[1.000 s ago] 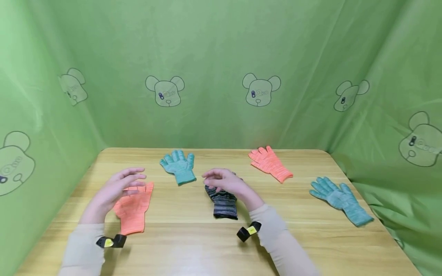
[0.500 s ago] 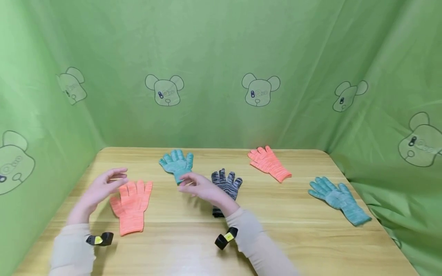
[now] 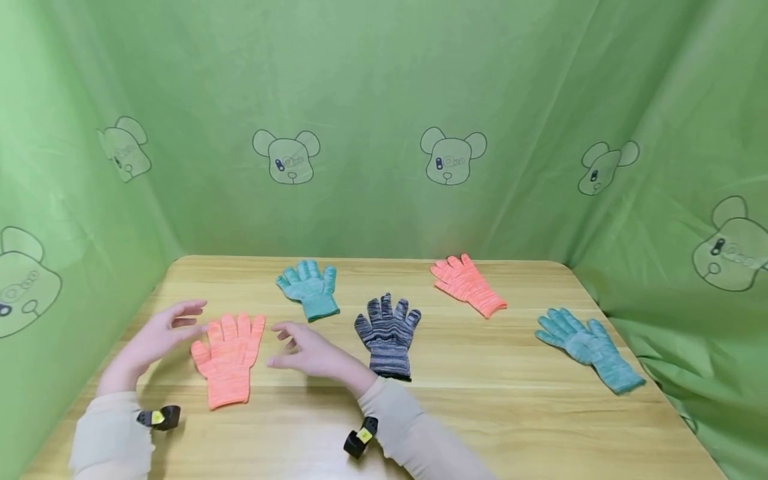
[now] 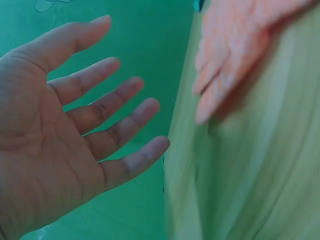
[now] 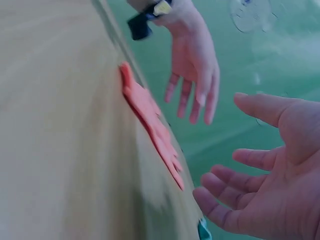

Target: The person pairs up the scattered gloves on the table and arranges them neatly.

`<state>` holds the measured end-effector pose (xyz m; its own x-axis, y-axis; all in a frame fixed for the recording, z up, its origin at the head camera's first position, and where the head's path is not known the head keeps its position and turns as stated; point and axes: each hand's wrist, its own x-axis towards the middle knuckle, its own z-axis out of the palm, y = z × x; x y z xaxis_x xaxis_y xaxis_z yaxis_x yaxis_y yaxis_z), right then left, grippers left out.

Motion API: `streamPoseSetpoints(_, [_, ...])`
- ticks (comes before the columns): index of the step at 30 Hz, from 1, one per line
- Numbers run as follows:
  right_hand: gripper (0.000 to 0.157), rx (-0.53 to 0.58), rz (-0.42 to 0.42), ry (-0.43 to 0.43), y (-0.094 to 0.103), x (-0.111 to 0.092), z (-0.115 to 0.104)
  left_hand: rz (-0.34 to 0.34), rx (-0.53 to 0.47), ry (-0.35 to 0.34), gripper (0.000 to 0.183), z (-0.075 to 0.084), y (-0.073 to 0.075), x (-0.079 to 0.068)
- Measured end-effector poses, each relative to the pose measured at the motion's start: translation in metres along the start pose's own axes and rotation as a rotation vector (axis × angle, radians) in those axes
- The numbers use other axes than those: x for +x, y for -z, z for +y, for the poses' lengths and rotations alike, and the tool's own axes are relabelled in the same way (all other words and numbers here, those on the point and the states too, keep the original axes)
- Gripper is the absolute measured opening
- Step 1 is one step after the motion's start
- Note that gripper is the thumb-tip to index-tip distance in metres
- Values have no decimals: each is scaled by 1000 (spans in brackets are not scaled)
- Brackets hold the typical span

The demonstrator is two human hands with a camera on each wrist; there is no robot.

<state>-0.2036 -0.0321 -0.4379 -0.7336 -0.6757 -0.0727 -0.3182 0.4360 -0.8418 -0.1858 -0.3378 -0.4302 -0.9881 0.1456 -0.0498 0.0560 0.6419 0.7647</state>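
A coral knit glove (image 3: 229, 363) lies flat at the left of the table, fingers pointing away, between my two hands. On its left side my left hand (image 3: 157, 339) hovers with fingers spread and nothing held; the left wrist view shows its bare palm (image 4: 55, 140) and the coral glove (image 4: 235, 55) apart from it. My right hand (image 3: 312, 352) is just right of the same glove, its thumb and fingers apart and holding nothing. Behind its wrist lies a black-and-grey striped glove (image 3: 391, 337). In the right wrist view the coral glove (image 5: 150, 122) lies beyond my fingers.
A teal glove (image 3: 311, 290) lies at the back left of the wooden table (image 3: 480, 413). Another coral glove (image 3: 469, 285) is at the back, right of centre. A second teal glove (image 3: 591, 348) lies near the right edge. Green curtains (image 3: 372, 80) stand behind and at both sides.
My right hand has moved left from above the striped glove to beside the left coral glove, uncovering the striped one. My left hand has shifted left, off the coral glove.
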Motion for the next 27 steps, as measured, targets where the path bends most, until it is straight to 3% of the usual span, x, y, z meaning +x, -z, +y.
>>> streamPoseSetpoints(7, [67,-379,-126,124,-27,2,-5,36,150,-10,68,-10,1,0])
streamPoseSetpoints(11, [64,-512,-227,176,-33,-1,-7,20,199,17,70,-14,-1,0])
streamPoseSetpoints(19, [62,-606,-345,195,-41,-10,-12,15,235,-5,70,-24,-2,-2])
streamPoseSetpoints(27, [60,-660,-387,189,-45,-11,-11,-11,101,-4,63,-33,-3,-1])
